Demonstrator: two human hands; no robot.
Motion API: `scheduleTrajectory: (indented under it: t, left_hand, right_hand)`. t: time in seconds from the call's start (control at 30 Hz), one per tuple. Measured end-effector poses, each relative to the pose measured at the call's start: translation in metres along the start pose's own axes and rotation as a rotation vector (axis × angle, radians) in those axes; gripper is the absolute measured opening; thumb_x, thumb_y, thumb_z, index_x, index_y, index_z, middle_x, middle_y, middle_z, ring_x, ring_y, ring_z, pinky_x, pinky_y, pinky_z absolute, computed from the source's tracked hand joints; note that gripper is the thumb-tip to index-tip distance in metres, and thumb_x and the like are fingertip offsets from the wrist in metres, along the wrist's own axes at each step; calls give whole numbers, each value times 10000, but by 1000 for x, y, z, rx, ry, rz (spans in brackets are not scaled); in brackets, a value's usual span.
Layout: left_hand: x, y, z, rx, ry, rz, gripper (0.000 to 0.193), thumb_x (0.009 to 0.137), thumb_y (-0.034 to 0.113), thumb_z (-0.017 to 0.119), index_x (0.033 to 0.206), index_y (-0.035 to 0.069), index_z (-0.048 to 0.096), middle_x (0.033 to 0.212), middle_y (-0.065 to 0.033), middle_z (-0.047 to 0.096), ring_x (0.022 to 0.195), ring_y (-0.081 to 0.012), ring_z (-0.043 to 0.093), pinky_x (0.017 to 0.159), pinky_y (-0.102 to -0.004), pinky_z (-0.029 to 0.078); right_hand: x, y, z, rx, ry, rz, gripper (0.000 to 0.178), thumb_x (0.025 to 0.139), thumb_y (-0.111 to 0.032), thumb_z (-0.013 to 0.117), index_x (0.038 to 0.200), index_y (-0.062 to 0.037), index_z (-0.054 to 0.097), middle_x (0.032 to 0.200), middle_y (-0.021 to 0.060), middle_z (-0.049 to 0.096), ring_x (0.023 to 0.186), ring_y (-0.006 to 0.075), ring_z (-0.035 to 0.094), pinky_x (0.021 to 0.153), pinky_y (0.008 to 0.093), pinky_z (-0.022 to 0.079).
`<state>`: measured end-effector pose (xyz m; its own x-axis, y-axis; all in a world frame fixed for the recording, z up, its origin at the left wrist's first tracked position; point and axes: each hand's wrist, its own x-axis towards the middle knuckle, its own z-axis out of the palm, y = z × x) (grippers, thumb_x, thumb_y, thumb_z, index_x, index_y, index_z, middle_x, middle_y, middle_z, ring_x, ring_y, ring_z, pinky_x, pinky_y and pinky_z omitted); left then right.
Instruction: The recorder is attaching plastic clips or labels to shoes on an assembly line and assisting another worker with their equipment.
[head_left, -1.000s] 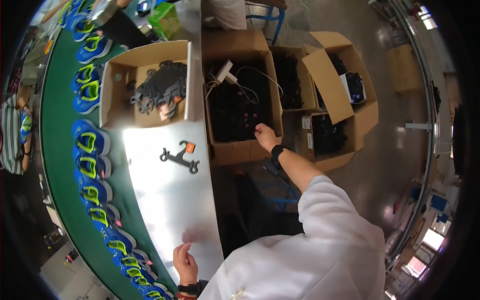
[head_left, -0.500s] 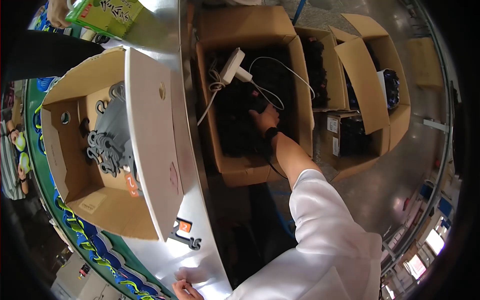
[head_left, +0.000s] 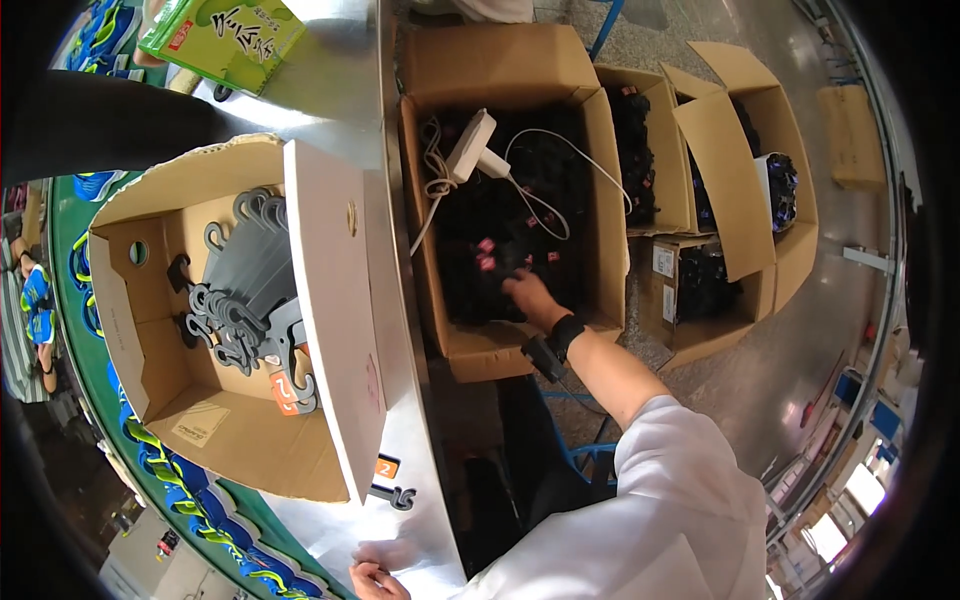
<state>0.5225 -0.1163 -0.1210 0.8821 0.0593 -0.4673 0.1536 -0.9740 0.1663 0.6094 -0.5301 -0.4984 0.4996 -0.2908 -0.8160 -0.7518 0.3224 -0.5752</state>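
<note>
Curls right hand [head_left: 536, 298] among boxed black pieces [head_left: 470, 225] right of metal table [head_left: 415, 530], left hand [head_left: 375, 581] near, green belt [head_left: 270, 514] left; can't tell grips.

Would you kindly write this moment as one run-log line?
right hand: at black items in carton | left hand: at metal table, nearest lone hanger | white adapter: atop black items | grey hangers: in open box

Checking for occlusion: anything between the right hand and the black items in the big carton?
Nothing visible. The right hand is at the black items, inside the open carton. A white device and white cables lie on the pile farther in, beyond the hand.
</note>
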Motion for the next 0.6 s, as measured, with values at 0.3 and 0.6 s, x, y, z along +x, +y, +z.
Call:
scheduleTrajectory:
  t: [0.3, 0.6]
  left_hand:
    - [-1, -11, 6, -27, 11, 25, 48, 820, 37, 530, 850, 18, 562, 775, -163, 570, 695, -324, 546, 677, -390, 453]
    - [-3, -12, 6, -49, -6, -13, 126, 763, -6, 522, 882, 12, 559, 796, -160, 562, 720, -316, 543, 694, -385, 455]
  right_hand:
    - [13, -21, 95, 231, -2, 305, 615, 738, -201, 665, 1270, -43, 399, 1144, 123, 527, 1049, 261, 530, 858, 405, 467]
    - [42, 0, 100, 508, -31, 291, 518, 754, -126, 709, 1204, -74, 458, 1085, 85, 568, 994, 270, 570, 710, 485, 520]
